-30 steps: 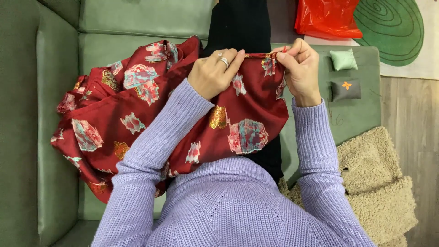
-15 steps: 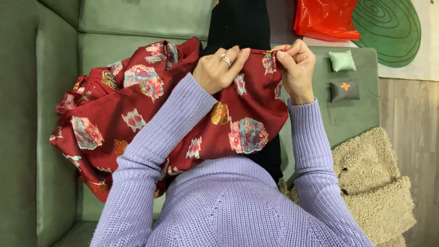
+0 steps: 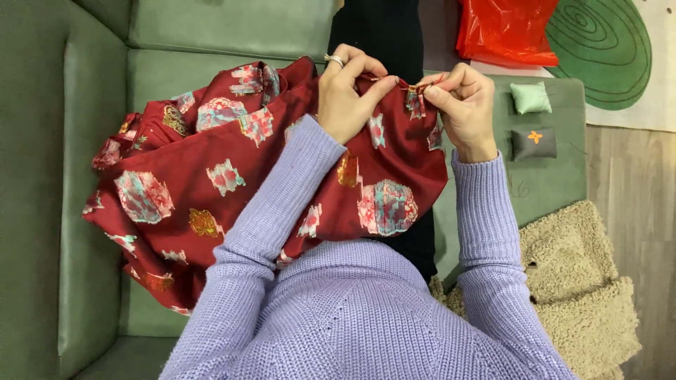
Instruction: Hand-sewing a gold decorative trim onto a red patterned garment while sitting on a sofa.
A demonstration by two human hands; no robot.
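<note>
We pinch cloth [image 3: 282,190] edge at 12 o'clock, left hand [image 3: 346,95] and right hand [image 3: 461,105], grip clamped tight. Slippery cloth could slide off sofa [image 3: 42,211]; hard pull might rip edge.

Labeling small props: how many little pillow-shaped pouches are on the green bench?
2. A pale green pouch lies to the right of the right hand; a dark grey pouch with an orange mark lies just below it. More may be hidden under the red patterned fabric.
</note>
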